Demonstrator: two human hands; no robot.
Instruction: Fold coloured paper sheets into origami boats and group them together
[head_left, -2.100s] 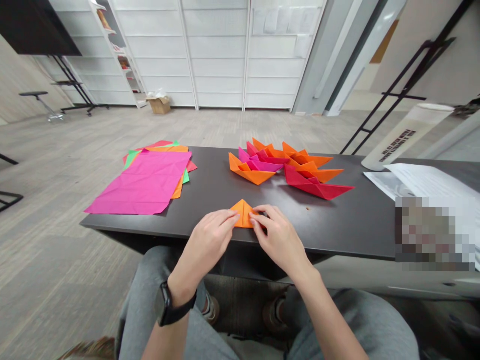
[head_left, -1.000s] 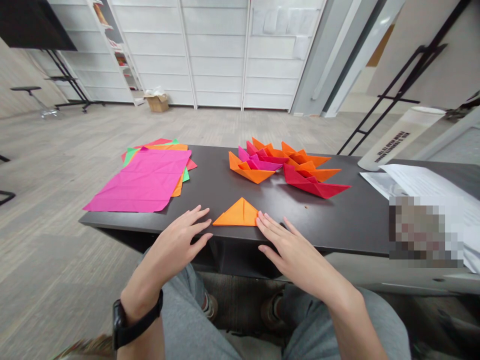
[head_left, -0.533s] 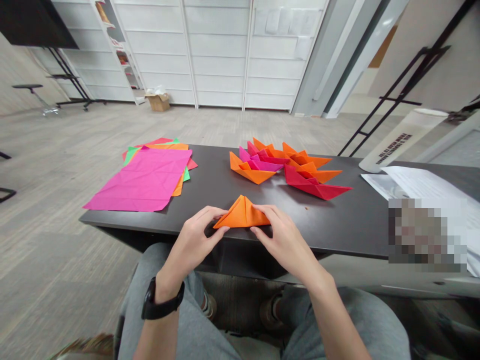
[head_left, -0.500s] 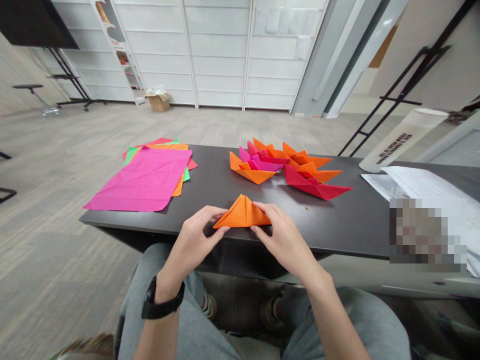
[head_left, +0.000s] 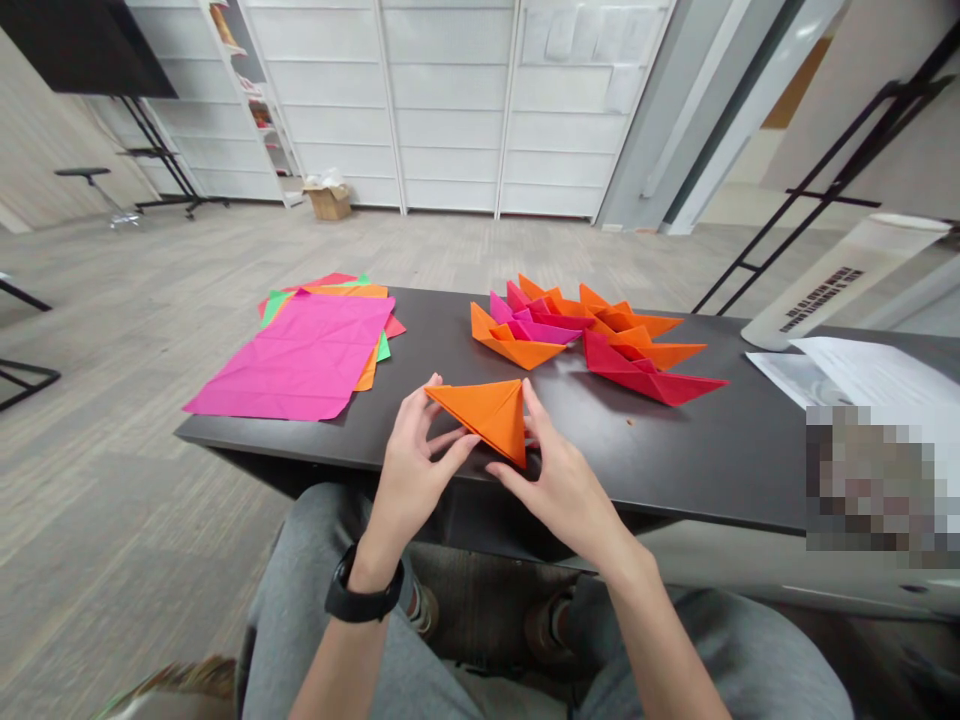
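Note:
A folded orange paper triangle [head_left: 491, 412] is held between my two hands just above the front edge of the dark table. My left hand [head_left: 420, 450] grips its left side, thumb near the lower edge and fingers behind. My right hand [head_left: 551, 465] has fingers against its right edge, with the thumb below the paper. Beyond the hands stand several folded paper boats: an orange boat [head_left: 517, 348], a magenta boat [head_left: 536, 328] and a red boat [head_left: 649, 375] among them.
A stack of coloured sheets with a magenta sheet [head_left: 307, 350] on top lies on the table's left. To the right are white papers [head_left: 877, 370], a white cylinder [head_left: 840, 285] leaning at a slant and a blurred-out object [head_left: 874, 480]. The dark table's [head_left: 420, 330] front edge lies below my hands.
The orange paper has been turned and lifted; its point, up before, now faces down at the right. Both hands have shifted with it, and the view has swung slightly left.

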